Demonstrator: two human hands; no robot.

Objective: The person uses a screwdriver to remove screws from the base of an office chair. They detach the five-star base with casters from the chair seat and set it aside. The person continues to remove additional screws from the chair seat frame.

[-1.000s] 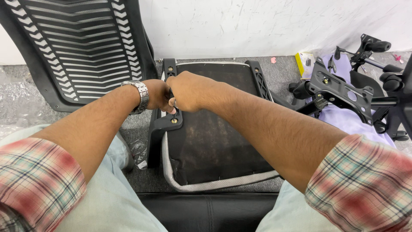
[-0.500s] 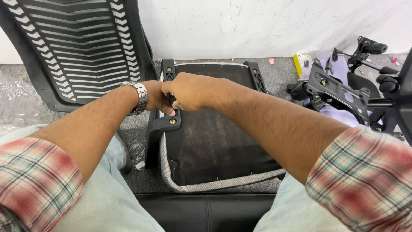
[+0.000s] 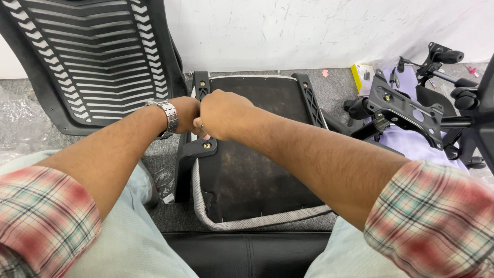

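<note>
An upturned chair seat (image 3: 257, 170) with a dark underside and grey mesh edging lies on the floor in front of me. A black armrest bracket (image 3: 191, 153) runs along its left side, with a brass bolt (image 3: 207, 145) in it. My right hand (image 3: 226, 114) is a closed fist just above that bolt, gripping a small tool that is mostly hidden. My left hand (image 3: 185, 114), with a metal watch on the wrist, presses against the right fist and curls over the bracket. A second bracket (image 3: 311, 100) sits on the seat's right side.
A black slatted chair backrest (image 3: 92, 56) leans on the white wall at the left. A black metal chair mechanism (image 3: 406, 110) and base parts lie on purple cloth (image 3: 411, 144) at the right, with a yellow packet (image 3: 364, 74) behind. A black padded cushion (image 3: 247, 255) lies between my knees.
My right fist has turned and shifted slightly left over the bolt, now covering the dark tool handle seen half a second ago. The left hand stays in place.
</note>
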